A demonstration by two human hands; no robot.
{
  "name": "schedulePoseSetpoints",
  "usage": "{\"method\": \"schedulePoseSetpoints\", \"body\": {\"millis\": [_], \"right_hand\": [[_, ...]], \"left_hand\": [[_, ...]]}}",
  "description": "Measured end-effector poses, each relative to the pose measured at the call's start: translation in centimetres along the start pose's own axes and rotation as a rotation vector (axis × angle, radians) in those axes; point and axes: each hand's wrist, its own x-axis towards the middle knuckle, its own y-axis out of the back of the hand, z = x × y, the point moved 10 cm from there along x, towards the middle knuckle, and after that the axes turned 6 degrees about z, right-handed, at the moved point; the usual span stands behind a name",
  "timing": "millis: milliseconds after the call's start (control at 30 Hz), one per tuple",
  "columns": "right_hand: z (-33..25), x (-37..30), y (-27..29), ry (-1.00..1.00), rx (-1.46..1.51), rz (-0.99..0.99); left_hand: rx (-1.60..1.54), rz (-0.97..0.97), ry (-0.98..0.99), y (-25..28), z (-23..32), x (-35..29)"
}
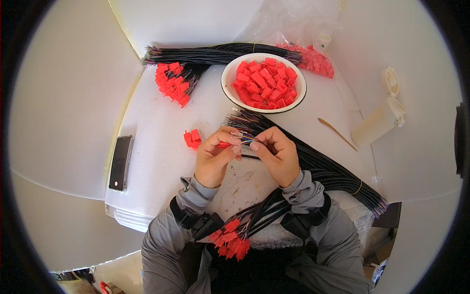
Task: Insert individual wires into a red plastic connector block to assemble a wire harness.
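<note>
The wires [252,140] are in front of the person, just below the near end of the cable bundle [313,152], pinched by both hands: the left hand [213,154] nips them near their ends, and the right hand [278,154] grasps them farther along. A red connector [223,145] shows at the left fingers; whether it is gripped, I cannot tell. The wires look light, thin and bendy, likely to splay, their fine ends probably easy to bend; a fingertip hold close behind the ends should suit. The connector seems light, hard and perhaps slick, best taken by its sides. The white bowl [228,73] is heaped with loose red connectors; the clear bag [289,24] holds more. The open-lidded jar's [374,126] contents are hidden.
</note>
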Motion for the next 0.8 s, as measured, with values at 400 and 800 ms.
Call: {"method": "schedulePoseSetpoints", "body": {"millis": [400,800], "right_hand": [[-0.22,-0.08,-0.6,0.094,-0.048,-0.051],[-0.58,-0.27,-0.14,0.15,0.016,-0.01]], "left_hand": [[0.078,0.047,-0.028,0.61,0.1,0.05],[0.097,0.072,0.01,0.63,-0.24,0.03]]}}
